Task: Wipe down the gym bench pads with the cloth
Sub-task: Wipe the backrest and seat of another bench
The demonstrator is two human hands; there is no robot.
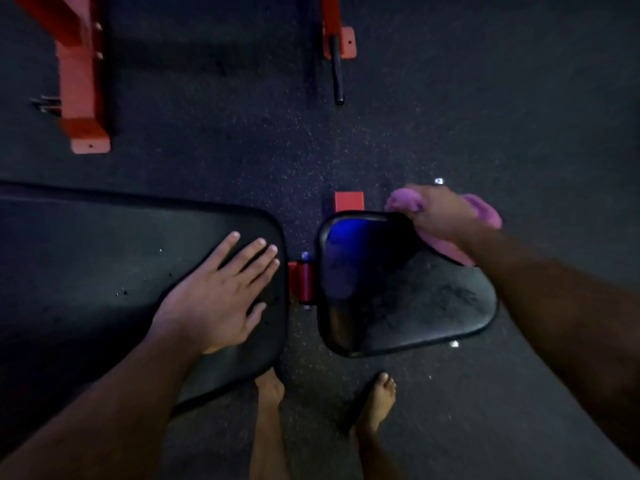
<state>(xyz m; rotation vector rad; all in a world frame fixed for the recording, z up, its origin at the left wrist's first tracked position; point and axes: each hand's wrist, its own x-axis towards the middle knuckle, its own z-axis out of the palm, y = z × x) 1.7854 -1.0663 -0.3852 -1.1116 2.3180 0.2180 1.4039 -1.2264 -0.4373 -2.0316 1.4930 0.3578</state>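
On the far right corner of the seat pad [408,299], our right hand [440,213] grips the cloth [485,213]. Our left hand [214,299] rests flat, fingers spread, on the back pad [104,258].

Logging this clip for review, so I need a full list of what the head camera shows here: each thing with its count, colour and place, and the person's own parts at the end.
Long padded bench pad: 1, black, left half of view.
Small padded seat pad: 1, black with a blue glare, right of the long pad.
Metal hinge bracket: 1, red, in the gap between the two pads.
Crumpled cloth: 1, purple, at the seat pad's far right corner.
Steel frame legs: 2 seen, red-orange, top left and top centre.
Speckled rubber floor: 1, dark, throughout.
Left hand: flat on the long pad's end.
Right hand: gripping the cloth.
Bare feet: 2, bottom centre.
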